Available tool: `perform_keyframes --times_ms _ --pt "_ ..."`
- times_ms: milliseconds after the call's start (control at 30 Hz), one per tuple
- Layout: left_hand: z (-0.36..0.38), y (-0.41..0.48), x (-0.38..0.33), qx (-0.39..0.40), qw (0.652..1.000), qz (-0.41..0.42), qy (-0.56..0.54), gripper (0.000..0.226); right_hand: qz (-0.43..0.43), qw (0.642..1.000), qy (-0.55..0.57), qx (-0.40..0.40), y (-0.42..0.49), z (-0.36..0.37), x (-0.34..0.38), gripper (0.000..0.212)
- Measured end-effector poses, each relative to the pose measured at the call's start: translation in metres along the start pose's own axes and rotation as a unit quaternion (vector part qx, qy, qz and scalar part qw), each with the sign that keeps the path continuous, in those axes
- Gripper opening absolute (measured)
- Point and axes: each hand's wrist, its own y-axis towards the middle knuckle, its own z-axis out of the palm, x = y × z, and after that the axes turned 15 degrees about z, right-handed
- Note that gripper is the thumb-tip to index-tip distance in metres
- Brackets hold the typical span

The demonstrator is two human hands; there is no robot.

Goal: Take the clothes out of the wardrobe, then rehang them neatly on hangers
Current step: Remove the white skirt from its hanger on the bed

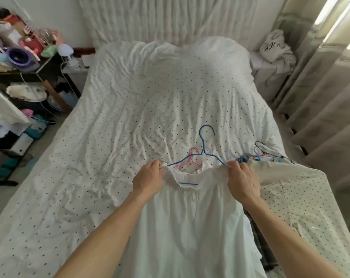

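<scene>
Closest in, the white skirt (180,227) drapes off the near edge of the bed (130,109), and the person is working its waistband (187,188) over the blue hanger (205,145). The left hand (149,178) pinches one end of the elastic and the right hand (242,181) pinches the other, fingers (233,164) curled tight on the cloth and stretching it wide. The hanger's lower bar shows inside the opening, its hook lying flat on the bed beyond. The danger looks to be that elastic: ease either grip too soon and it likely snaps back off a hanger tip, leaving the skirt lopsided. A pink hanger (192,157) lies tucked just under the blue one, so a lift could drag it along, tangled. Spare hangers (264,152) sit near the right hand, another snag risk.
</scene>
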Motion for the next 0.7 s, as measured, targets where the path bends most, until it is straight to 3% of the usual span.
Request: perform_keyframes --times_ms 433,633,700 --pt "0.150 0.115 0.095 -0.005 0.996 -0.063 0.061 0.027 -0.020 0.995 -0.039 -0.093 0.109 0.182 0.003 0.014" --pt "0.240 0.133 0.131 -0.023 0.998 -0.040 0.049 0.022 0.031 0.999 -0.029 -0.033 0.125 0.262 -0.026 0.017" --pt "0.261 0.131 0.139 -0.038 0.998 -0.042 0.042 0.023 0.012 0.999 -0.023 -0.025 0.124 0.278 -0.036 0.020"
